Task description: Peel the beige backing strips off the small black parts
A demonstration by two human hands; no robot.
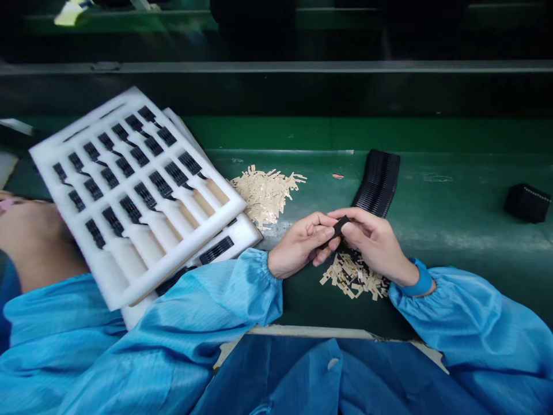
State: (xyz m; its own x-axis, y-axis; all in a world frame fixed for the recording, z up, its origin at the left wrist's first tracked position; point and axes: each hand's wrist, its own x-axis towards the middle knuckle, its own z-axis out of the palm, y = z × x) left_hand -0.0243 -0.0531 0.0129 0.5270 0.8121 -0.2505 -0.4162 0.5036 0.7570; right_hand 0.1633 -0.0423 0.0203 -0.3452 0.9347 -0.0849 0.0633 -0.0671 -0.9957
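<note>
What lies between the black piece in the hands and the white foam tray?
The left hand lies directly between the black piece and the foam tray; the beige strip pile lies next to the tray.

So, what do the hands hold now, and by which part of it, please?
A small black part is pinched between the fingertips of the left hand and the right hand. The fingers cover much of it, so the exact part gripped cannot be told.

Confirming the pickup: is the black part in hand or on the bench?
In hand: the black part is pinched between the left hand and right hand.
</note>
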